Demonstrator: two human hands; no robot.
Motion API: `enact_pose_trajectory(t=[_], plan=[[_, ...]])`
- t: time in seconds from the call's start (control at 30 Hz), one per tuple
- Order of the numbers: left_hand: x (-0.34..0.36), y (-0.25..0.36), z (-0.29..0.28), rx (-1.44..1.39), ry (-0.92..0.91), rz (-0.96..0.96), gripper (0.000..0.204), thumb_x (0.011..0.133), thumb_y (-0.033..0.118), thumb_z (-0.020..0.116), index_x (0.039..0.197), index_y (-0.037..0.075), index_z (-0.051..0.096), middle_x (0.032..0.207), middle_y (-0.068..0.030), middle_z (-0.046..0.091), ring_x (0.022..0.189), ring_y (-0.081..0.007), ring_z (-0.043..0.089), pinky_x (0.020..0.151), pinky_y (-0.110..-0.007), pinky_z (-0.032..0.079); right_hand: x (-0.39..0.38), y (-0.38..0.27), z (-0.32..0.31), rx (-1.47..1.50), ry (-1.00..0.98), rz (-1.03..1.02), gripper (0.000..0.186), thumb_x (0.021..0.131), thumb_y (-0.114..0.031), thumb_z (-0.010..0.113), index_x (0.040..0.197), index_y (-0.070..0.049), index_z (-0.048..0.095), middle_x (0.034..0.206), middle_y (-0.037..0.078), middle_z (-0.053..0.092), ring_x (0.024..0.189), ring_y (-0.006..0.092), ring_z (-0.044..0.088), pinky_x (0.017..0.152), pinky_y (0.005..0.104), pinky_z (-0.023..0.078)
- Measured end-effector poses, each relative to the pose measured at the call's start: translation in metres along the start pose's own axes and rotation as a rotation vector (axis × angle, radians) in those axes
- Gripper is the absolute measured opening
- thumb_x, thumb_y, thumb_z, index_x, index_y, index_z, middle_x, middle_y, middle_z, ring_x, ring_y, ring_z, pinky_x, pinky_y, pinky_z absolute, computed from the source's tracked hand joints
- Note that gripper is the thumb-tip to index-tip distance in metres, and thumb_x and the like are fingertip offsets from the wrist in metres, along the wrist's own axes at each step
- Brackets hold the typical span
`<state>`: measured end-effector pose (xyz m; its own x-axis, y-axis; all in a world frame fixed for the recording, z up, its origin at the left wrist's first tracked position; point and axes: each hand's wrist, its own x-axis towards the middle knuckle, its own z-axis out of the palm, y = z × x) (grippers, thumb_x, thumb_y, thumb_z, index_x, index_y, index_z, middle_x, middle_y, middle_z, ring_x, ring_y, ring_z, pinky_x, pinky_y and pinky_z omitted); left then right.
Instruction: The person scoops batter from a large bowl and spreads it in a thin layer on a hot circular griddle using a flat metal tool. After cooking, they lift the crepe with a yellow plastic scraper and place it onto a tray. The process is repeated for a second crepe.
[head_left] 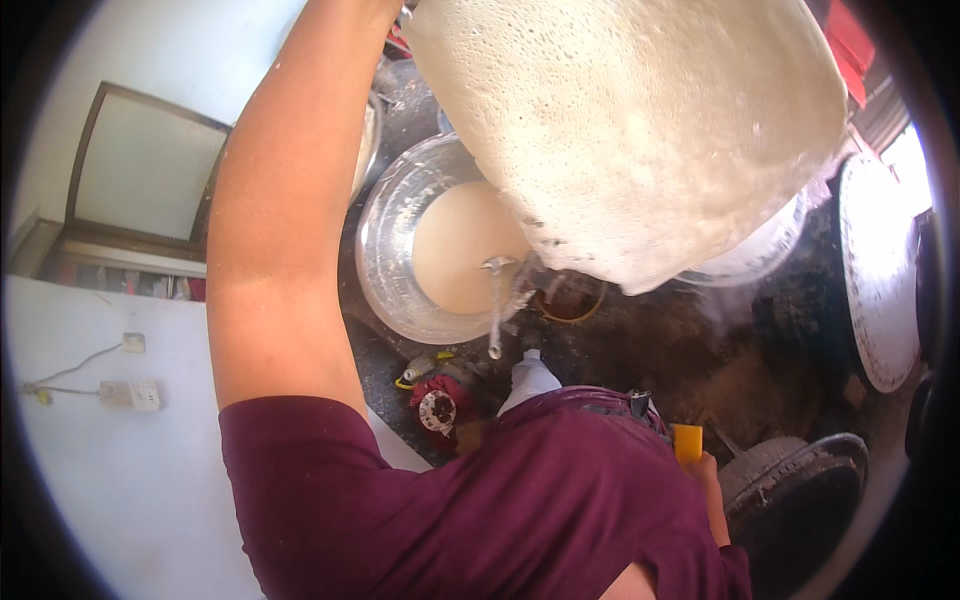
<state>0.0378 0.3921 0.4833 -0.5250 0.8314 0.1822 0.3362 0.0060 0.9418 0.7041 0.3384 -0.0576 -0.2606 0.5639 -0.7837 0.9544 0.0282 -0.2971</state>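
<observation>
My left arm (pixel 285 210) stretches up past the top edge, so my left hand and its fingers are out of the picture. Beside that wrist hangs a large, thin, pale flatbread sheet (pixel 640 120), pitted with small holes, raised in the air with a ragged lower edge. Low on the right, beside my body, my right hand (pixel 708 478) is closed on a yellow scraper (pixel 688 443), of which only a flat block-like part shows. Behind the sheet sits a metal basin (pixel 385 255) of cream-coloured batter (pixel 455 245), with a ladle (pixel 496 310) resting across its near rim.
At the lower right is a dark round griddle (pixel 800 510). A big round white-topped disc (pixel 880 275) stands at the far right. Another basin (pixel 750 255) is partly behind the sheet. A red bag (pixel 437 405) lies near my feet. A white wall (pixel 120 450) with an outlet runs along the left.
</observation>
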Motion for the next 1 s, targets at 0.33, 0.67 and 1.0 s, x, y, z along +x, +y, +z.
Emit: enact_pose_trajectory(t=[0.33,0.67,1.0], plan=[[-0.055,-0.168,-0.374,-0.404,0.708,-0.195,0.033,0.081,0.021,0.058,0.105,-0.002,0.058,0.099,-0.012,0.063,0.087,-0.0232,0.061,0.078,-0.035,0.05,-0.018,-0.176,0.109,0.451,-0.018,0.036,0.022,0.071,0.0,0.056,0.093,0.002,0.062,0.081,0.005,0.064,0.071,0.0169,0.062,0.063,0.0302,0.049],[-0.182,-0.438,-0.531,-0.993,1.214,-0.019,0.039,0.087,0.017,0.046,0.122,0.0,0.043,0.12,-0.0133,0.051,0.113,-0.0287,0.048,0.092,-0.049,0.042,-0.068,-0.295,0.11,-0.343,-0.072,-0.124,0.028,0.069,-0.016,0.063,0.09,0.002,0.063,0.08,0.015,0.066,0.076,0.023,0.066,0.064,0.0339,0.05],[-0.257,-0.613,-0.531,-1.171,1.497,-0.415,0.03,0.088,0.024,0.042,0.107,0.002,0.053,0.106,-0.0108,0.059,0.092,-0.0261,0.058,0.081,-0.04,0.048,-0.111,-0.371,0.104,-0.264,-0.06,0.032,0.028,0.069,-0.016,0.063,0.09,0.001,0.063,0.081,0.015,0.066,0.076,0.0248,0.066,0.064,0.0344,0.051]])
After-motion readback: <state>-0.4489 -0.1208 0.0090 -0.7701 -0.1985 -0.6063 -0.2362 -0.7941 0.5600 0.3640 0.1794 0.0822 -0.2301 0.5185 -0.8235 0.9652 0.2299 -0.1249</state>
